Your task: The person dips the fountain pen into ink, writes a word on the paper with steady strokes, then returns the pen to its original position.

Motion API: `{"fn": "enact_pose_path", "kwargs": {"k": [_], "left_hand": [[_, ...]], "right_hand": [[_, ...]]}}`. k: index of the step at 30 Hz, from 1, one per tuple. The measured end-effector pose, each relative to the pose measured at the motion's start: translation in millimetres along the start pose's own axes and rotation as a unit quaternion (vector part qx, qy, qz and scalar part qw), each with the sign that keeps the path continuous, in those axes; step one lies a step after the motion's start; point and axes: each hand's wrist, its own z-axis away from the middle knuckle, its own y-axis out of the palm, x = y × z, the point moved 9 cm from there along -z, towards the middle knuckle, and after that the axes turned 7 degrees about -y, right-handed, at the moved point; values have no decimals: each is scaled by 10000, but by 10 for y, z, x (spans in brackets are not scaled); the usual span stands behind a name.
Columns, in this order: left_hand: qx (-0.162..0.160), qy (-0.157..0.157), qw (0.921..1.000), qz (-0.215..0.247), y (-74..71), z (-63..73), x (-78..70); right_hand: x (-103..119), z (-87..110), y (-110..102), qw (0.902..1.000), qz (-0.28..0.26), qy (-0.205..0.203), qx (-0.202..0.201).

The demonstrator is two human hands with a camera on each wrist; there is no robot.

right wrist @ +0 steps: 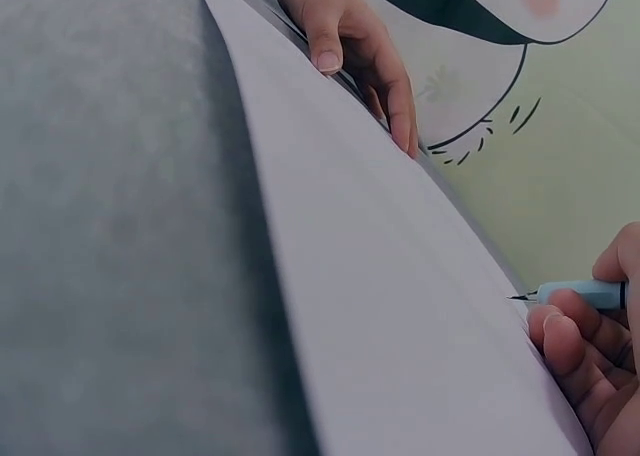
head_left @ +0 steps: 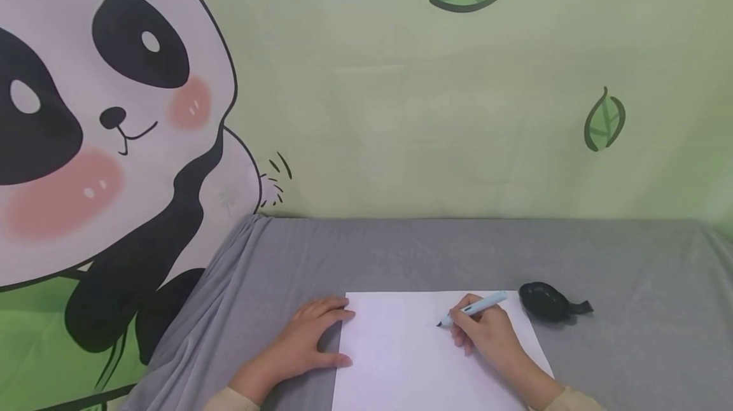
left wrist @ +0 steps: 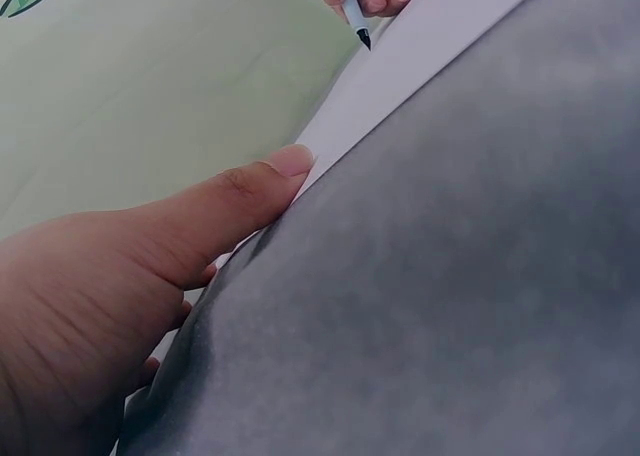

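Note:
A light blue fountain pen [head_left: 483,302] with a dark nib is pinched between the thumb and fingers of my right hand [head_left: 491,333]. Its nib is right at the white sheet of paper [head_left: 395,360], beside a very faint short line. In the right wrist view the pen [right wrist: 580,295] points toward the left hand, its rear part hidden by fingers. Spread at the sheet's left edge, my left hand [head_left: 303,341] rests with thumb and fingertips on the paper's border. The left wrist view shows that thumb [left wrist: 290,162] lying on the paper's edge.
Just off the paper's upper right corner lies a glossy black rounded object [head_left: 544,302] with a narrow tail-like end. Grey cloth [head_left: 435,252] covers the table. Behind it hangs a pale green backdrop [head_left: 372,99] printed with a panda and leaves.

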Motion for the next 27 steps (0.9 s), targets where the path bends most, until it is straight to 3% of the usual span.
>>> {"fn": "enact_pose_path", "kwargs": {"k": [27], "left_hand": [[-53, 82, 9999, -63, -23, 11, -33]], "right_hand": [[19, 25, 64, 9988, 75, -163, 451]]}}
